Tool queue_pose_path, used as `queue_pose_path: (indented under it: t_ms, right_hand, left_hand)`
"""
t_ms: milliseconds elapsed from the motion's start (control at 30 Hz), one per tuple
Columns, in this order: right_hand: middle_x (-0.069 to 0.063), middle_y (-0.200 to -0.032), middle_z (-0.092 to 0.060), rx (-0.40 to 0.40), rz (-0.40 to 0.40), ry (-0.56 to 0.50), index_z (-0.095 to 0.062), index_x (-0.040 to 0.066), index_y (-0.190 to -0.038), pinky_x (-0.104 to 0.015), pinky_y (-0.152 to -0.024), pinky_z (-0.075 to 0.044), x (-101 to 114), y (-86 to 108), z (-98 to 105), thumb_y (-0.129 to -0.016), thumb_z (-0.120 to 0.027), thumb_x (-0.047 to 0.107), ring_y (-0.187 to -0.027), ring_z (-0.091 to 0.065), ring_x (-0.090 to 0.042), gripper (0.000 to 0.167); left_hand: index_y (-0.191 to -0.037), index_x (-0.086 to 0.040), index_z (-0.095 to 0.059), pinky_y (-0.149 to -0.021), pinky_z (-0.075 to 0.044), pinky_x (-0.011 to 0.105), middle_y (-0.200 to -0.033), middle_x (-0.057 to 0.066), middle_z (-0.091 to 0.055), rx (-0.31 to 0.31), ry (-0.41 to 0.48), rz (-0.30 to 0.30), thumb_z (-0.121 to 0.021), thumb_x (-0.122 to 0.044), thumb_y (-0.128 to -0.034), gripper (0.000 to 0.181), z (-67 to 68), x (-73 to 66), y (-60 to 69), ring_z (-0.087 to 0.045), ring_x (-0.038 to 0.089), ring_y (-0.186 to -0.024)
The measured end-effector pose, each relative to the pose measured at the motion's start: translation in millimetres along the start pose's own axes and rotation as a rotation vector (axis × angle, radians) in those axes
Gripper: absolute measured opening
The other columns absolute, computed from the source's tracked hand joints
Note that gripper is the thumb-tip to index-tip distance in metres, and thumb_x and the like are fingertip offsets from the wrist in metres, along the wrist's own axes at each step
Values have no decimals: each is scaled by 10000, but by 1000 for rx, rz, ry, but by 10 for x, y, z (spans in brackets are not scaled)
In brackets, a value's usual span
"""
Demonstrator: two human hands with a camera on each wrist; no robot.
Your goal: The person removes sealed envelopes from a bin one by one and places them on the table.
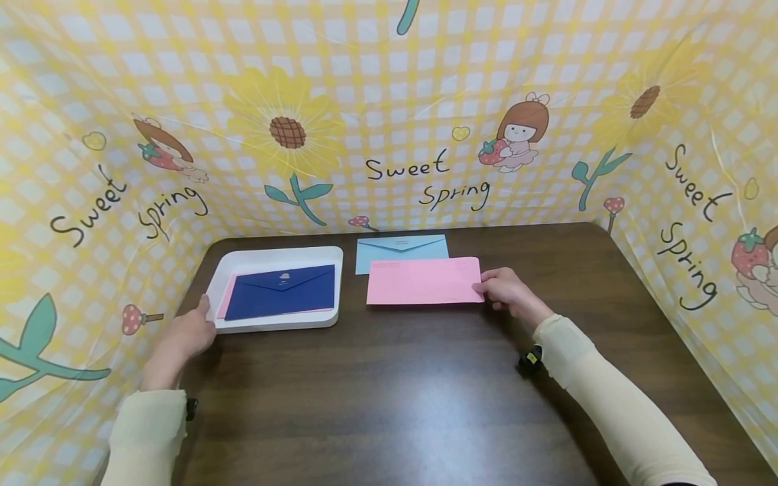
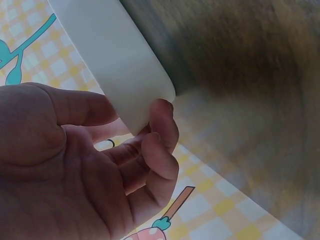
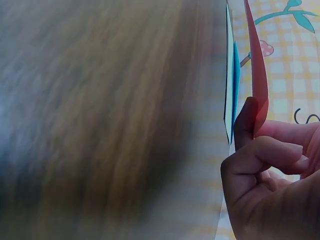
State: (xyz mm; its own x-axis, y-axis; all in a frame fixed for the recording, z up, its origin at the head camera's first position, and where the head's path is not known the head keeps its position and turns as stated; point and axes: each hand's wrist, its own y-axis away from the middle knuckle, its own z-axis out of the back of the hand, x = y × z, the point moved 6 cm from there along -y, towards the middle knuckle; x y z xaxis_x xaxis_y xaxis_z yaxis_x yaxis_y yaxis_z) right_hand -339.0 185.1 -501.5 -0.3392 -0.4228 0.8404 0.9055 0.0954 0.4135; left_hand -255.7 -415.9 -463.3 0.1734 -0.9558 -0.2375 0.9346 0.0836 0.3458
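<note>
The work looks partway along. In the white tray [image 1: 286,257], at the far-left corner of the counter [image 1: 389,391], lie two pieces: a navy envelope [image 1: 282,297], flap side up, and under it a pink piece [image 1: 226,297], likely another envelope, with only its left and near edges showing. Two envelopes are outside the tray. The light blue envelope [image 1: 401,248] lies by the counter's far edge, right of the tray, with neither hand on it. The pink envelope [image 1: 422,281] appears raised off the counter, hiding part of the light blue one in the head view. Of the hands, the right hand [image 1: 509,291] pinches the pink envelope at its right end, while the left hand [image 1: 188,332] grips the tray around its near-left corner. Whether anything lies beneath the light blue envelope, I cannot tell
</note>
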Motion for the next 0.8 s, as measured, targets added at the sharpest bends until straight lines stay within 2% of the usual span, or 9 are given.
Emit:
queue_pose_path:
  t_ms: [200, 400, 800]
  right_hand:
    - [32, -586, -437, 2, -6, -11, -649, -72, -1184, -254, -539, -407, -66, 19, 87, -1019, -668, 103, -517, -410, -114, 241]
    - [44, -570, -404, 4, 6, -21, -636, -22, -1002, -244, -514, -389, -117, 20, 175, -1021, -656, 85, -500, -380, -97, 110]
    - [43, -572, -396, 11, 19, -56, -600, 14, -877, -234, -492, -369, -156, 43, 303, -1016, -640, 52, -492, -353, -87, 149]
  left_hand:
    - [-1574, 167, -62, -1048, -350, 746, -1492, 503, -260, -2, -2, -1, -354, -162, -1046, 687, -14, -7, -6, -381, 683, -1308]
    - [-1569, 176, -84, -1042, -355, 749, -1483, 503, -280, -16, 2, -8, -356, -154, -1039, 681, -16, -21, 20, -389, 690, -1296]
    - [-1571, 171, -68, -1059, -342, 747, -1489, 500, -273, -22, 12, 6, -351, -162, -1049, 681, -17, 15, -2, -365, 690, -1312]
